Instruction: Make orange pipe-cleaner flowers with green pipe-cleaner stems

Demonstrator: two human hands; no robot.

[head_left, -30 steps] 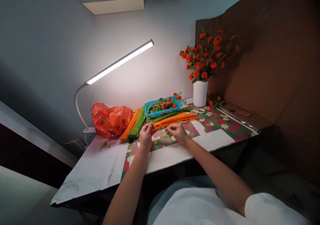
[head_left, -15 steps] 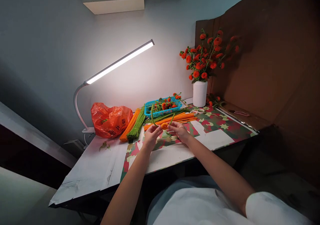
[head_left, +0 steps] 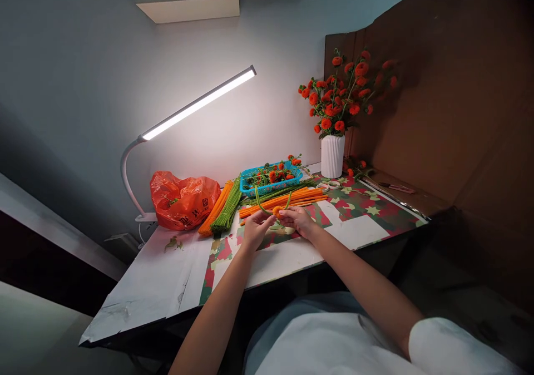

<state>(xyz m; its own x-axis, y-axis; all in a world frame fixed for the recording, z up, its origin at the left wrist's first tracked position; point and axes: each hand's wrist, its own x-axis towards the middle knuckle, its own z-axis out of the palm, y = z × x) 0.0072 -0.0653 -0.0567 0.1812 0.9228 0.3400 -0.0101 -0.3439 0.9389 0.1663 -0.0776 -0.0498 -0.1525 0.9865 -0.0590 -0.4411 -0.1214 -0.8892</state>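
A small orange flower (head_left: 277, 212) with curved green stems is between my two hands, over the near middle of the table. My right hand (head_left: 299, 220) pinches it from the right. On its left side, my left hand (head_left: 257, 228) has its fingers closed around the lower part of a green stem (head_left: 257, 198). Just beyond my hands lie loose orange stems (head_left: 298, 198). Behind these stands a blue basket (head_left: 249, 189) holding small orange flowers and green stems.
An orange plastic bag (head_left: 181, 200) sits at the left beside bundled orange stems (head_left: 217, 208) and green stems (head_left: 227, 211). A desk lamp (head_left: 200, 103) leans above. A white ribbed vase (head_left: 332, 157) of orange flowers stands behind, with tape rolls (head_left: 334, 184) nearby and cardboard (head_left: 417, 97) at right.
My left hand's fingers have shifted slightly off the orange flower and lower. The flower stays at my right fingertips, and the view has shifted slightly.
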